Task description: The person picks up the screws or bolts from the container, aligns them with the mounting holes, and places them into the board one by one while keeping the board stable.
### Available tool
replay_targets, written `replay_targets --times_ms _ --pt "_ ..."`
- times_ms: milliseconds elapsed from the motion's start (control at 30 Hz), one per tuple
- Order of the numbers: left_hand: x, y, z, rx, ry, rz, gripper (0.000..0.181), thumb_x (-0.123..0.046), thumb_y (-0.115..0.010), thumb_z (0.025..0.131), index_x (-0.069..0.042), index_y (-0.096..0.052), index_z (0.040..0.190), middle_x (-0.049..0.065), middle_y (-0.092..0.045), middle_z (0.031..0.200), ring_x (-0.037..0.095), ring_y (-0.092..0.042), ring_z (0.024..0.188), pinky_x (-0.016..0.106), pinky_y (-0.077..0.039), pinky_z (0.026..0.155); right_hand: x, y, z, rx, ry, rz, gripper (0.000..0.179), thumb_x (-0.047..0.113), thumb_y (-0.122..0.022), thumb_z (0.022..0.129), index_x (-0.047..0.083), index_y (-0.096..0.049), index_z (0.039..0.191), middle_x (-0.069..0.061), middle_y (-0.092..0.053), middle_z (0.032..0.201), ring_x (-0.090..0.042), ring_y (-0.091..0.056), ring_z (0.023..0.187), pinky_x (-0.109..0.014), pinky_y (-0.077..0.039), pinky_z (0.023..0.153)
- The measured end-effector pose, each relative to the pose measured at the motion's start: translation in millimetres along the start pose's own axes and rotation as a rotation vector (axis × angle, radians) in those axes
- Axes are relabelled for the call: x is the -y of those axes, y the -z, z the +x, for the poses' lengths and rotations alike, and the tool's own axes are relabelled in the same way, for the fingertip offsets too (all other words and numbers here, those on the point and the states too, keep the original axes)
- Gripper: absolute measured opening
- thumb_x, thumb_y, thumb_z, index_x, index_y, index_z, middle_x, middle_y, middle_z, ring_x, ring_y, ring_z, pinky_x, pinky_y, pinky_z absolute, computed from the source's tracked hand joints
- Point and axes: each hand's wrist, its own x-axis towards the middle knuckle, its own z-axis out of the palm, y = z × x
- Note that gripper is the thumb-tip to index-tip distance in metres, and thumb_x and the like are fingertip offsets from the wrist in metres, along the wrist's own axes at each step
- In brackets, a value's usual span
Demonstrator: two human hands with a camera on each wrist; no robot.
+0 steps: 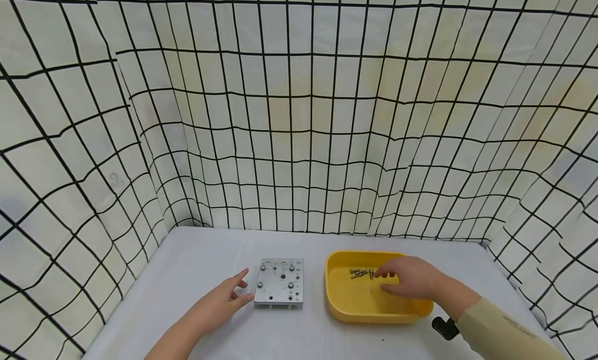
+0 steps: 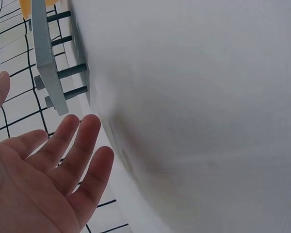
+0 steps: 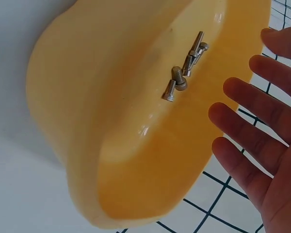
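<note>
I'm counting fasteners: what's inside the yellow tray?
Several metal screws, some overlapping, lie in the yellow tray. Overlapped parts are hidden; in the head view, the right hand also covers some of its interior.

The head view is brightly and evenly lit; the wrist views are rendered dimmer and greyer.
Glints are caught on the tray [image 3: 136,189] and screws [image 3: 177,76]; a soft shadow is cast on the table [image 2: 199,116]. Toward the head view's edges the grid [image 1: 311,96] is stretched; fine detail is softened in the wrist views.
</note>
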Motion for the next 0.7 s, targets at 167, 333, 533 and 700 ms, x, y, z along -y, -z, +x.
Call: replay_targets --times_ms 167,333,533,700 --pt "-1.1 0.2 1.9 0.005 -0.008 -0.025 0.076 -0.046 -0.068 0.091 -0.012 -0.040 0.152 -0.003 -0.062 0.118 0.011 -0.054 0.084 0.034 -0.045 0.066 -4 -3 9.4 0.005 0.062 -0.006 0.021 0.026 -0.072 0.091 0.021 -0.074 0.111 0.007 -0.070 0.107 -0.016 -0.062 0.093 -0.041 -0.051 0.084" --pt "-1.0 -2.2 3.0 0.009 -0.006 -0.042 0.073 -0.045 -0.069 0.091 -0.013 -0.042 0.151 -0.005 -0.063 0.113 0.011 -0.054 0.083 0.034 -0.045 0.068 -5 -4 17.5 0.019 0.078 0.006 0.019 0.021 -0.075 0.089 0.020 -0.075 0.108 0.009 -0.069 0.100 -0.016 -0.061 0.089 -0.038 -0.051 0.080" --pt "1.6 -4.8 4.5 0.019 -0.005 -0.068 0.071 -0.044 -0.070 0.090 -0.015 -0.044 0.150 -0.007 -0.064 0.107 0.010 -0.056 0.084 0.035 -0.046 0.072 -9 -7 27.9 0.032 0.084 -0.021 0.015 0.018 -0.075 0.089 0.022 -0.075 0.103 0.015 -0.064 0.089 -0.009 -0.055 0.081 -0.033 -0.050 0.076" --pt "4.2 -8.2 7.8 0.065 -0.035 -0.119 0.073 -0.045 -0.070 0.090 -0.013 -0.043 0.151 -0.004 -0.064 0.106 0.011 -0.059 0.080 0.035 -0.046 0.070 -14 -10 34.9 0.037 0.083 -0.037 0.012 0.019 -0.076 0.089 0.022 -0.075 0.100 0.016 -0.061 0.084 -0.006 -0.052 0.075 -0.031 -0.049 0.074"
